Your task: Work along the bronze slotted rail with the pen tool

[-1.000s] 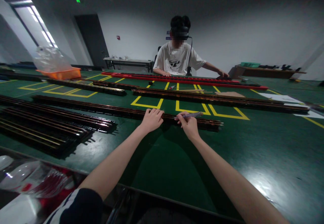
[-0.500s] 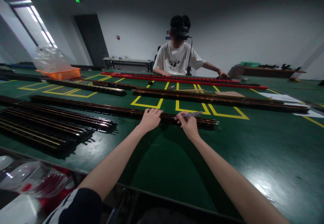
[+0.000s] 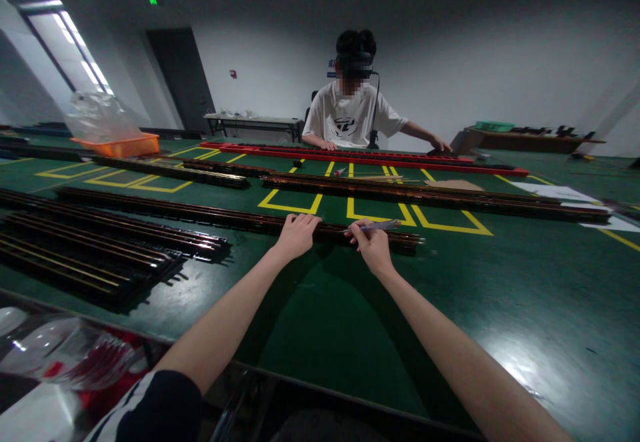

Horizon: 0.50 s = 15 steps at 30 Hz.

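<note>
Stretching out under both hands, the green table [image 3: 500, 309] gives the whole job its base; well left of the grip and nearer the body sits a group of dark strips [image 3: 95, 245], while beyond the fingers another long strip bundle [image 3: 435, 197] runs out to the right; and now to the main player, the long dark strip [image 3: 240, 220], lying flat on the table right at the hands, its longer stretch reaching away left of the grip and a short end with bright tips poking out past the right hand; stiff along its length, I'd judge, yet so slender that it could flex or swing if lifted by one end; those glossy copper-coloured lines look smooth, so fingers may slide along them; moderate weight, at a guess; for a lift, two well-spaced holds by the outer edges would seem safest, sparing the bright tips, which may bend; the left hand [image 3: 299, 235] lies over the strip, fingers bent across its top, though whether they close around it or merely press down I cannot tell; just to its right, the right hand [image 3: 373, 245] pinches a slim pen-like tool [image 3: 383, 226], light and rigid by its look, best held near the tip, as here; that tip points at the strip between the hands, contact too small to confirm.
</note>
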Tool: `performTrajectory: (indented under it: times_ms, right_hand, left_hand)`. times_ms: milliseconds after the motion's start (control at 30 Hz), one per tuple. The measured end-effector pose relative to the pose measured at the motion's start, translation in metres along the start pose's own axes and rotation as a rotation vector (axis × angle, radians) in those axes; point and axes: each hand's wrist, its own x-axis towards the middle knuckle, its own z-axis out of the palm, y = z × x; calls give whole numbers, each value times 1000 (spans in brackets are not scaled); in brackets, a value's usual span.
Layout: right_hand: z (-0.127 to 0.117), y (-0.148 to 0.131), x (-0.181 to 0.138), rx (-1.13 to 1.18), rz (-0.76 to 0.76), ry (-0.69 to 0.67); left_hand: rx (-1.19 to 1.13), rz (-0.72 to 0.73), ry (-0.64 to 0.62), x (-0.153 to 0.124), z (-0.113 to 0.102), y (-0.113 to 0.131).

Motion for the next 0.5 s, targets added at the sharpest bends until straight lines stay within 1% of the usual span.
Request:
performTrajectory:
  times_ms: [333, 500]
  right_hand:
    - [-1, 3, 0, 19, 29, 79]
    - [-1, 2, -1, 12, 32, 73]
  left_hand:
    - [-35, 1, -5, 1, 7, -6]
    - [-45, 10, -3, -1, 6, -6]
